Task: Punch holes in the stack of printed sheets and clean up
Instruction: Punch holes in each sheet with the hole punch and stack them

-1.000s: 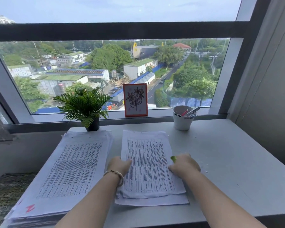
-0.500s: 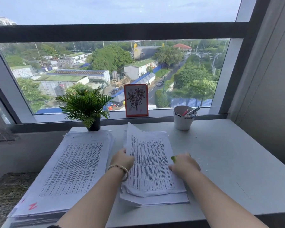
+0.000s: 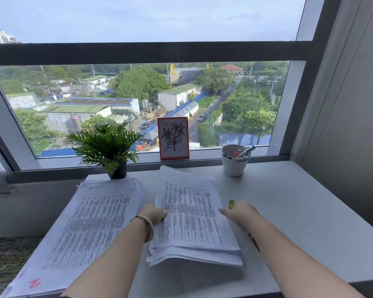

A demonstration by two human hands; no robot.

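Sheet bundle (image 3: 192, 220) at frame centre, lifted off desk (image 3: 299, 211). Left hand (image 3: 154, 214), right hand (image 3: 239, 214) clamp its side edges. Light, floppy, slippery; best gripped at both edges.

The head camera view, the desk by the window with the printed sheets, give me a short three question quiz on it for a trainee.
1. True or false: both hands grip the smaller stack of printed white sheets.
2. Which stands beside the small green potted fern: A the orange-framed flower drawing, B a stapler?
3. What holds the pens?

Key: 1 true, left hand and right hand. 2 A. 3 the white cup.
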